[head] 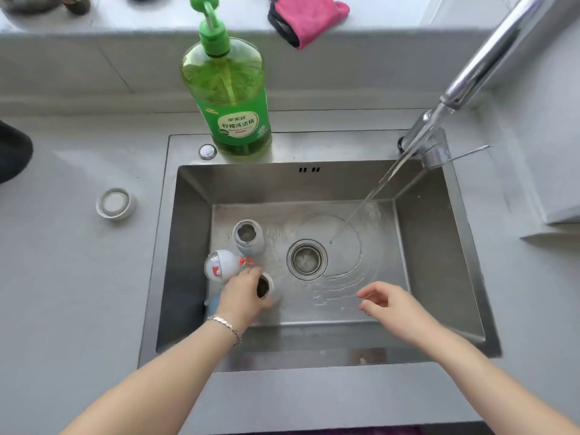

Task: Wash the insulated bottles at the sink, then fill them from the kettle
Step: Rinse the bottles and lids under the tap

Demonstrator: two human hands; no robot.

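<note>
Down at the grey counter point(78, 277), pretty much everything's going on inside the steel sink point(439, 246). The big chrome tap point(470, 80) at the back right is on, and its stream of water point(376, 189) hits the sink floor on the right side. A green soap bottle point(232, 98) with a pump stands on the sink's back ledge, with a pink cloth point(309, 17) up on the sill behind it.

The left hand point(244, 293) reaches into the front left of the basin, fingers wrapped round an open bottle point(265, 287) standing upright there. The right hand point(395, 306) hovers over the front right, fingers loose and a bit curled, holding nothing.

Just behind the left hand are a grey bottle point(248, 237), open at the top, and a white dome-topped bottle point(221, 265) with red bits. The drain point(307, 259) sits mid-basin, and a round lid point(115, 204) lies on the counter left of the sink. There's a thin bracelet point(224, 323) on the left wrist.
</note>
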